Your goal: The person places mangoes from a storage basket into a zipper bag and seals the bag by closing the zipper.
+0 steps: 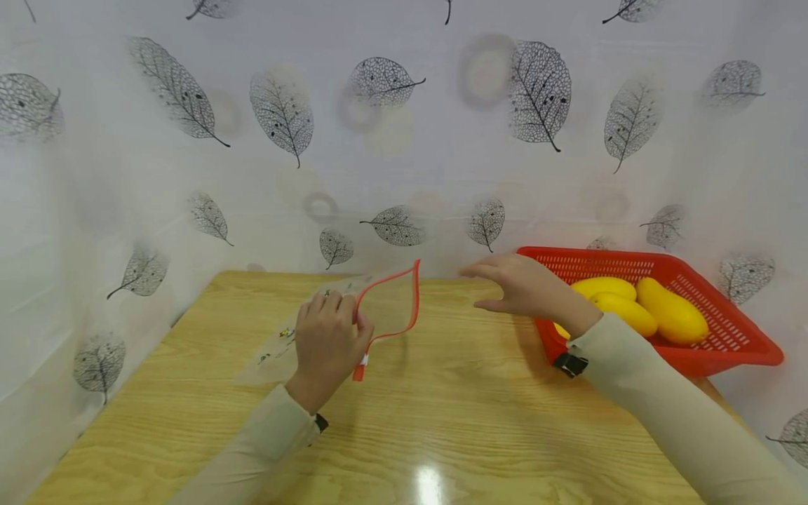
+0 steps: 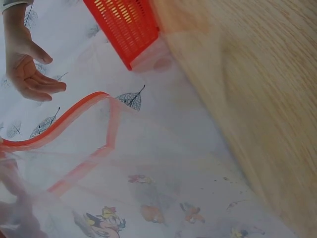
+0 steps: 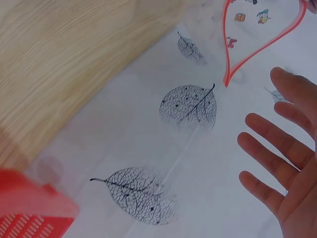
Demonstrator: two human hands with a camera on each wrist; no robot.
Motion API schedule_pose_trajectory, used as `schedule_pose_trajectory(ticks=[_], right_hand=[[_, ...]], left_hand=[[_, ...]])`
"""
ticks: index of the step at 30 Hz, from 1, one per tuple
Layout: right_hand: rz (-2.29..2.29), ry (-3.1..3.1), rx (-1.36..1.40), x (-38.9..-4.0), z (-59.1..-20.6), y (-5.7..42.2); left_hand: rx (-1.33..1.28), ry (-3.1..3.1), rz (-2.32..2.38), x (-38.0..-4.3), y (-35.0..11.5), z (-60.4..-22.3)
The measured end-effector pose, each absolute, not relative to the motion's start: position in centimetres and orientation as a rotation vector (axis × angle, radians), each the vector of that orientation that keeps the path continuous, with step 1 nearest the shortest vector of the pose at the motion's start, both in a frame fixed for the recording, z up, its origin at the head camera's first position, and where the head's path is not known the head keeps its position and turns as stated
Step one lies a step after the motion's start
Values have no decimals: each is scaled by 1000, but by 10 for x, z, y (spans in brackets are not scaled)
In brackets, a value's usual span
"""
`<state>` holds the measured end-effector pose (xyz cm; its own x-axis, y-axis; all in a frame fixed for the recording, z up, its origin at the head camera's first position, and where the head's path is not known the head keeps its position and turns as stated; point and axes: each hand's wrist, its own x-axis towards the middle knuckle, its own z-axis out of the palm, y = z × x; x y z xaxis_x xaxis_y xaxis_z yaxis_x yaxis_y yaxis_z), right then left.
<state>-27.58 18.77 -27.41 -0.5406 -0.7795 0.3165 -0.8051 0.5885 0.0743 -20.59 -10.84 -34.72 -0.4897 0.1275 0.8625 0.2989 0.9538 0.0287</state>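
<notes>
My left hand grips the rim of a clear zip bag with a red edge and small cartoon prints. The bag's mouth gapes toward the right, and its body trails to the left behind the hand. In the left wrist view the see-through bag fills the lower part, with the fingers blurred behind the plastic. My right hand is raised between the bag and a red basket, holding nothing. Its fingers are spread and slightly bent in the right wrist view.
Several yellow mango-like fruits lie in the basket at the table's right. The wooden table ends at the back against a white curtain printed with dark leaves. A dark band circles the right wrist.
</notes>
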Motion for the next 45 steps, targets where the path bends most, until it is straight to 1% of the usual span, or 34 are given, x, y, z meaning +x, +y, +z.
schedule_pose_trajectory(ticks=[5, 11, 20, 34, 45], right_hand=[[117, -2598, 1230, -280, -270, 203], [137, -2783, 1073, -288, -265, 224], [123, -2956, 917, -305, -267, 261], [221, -3195, 621, -310, -259, 305], [282, -3247, 534, -318, -266, 336]], left_hand=[[-304, -2071, -212, -206, -108, -347], [-304, -2073, -214, -206, -108, -347], [-300, -2062, -208, -208, -107, -349], [-301, -2061, -210, -209, -107, -351], [-306, -2073, -204, -207, -107, -350]])
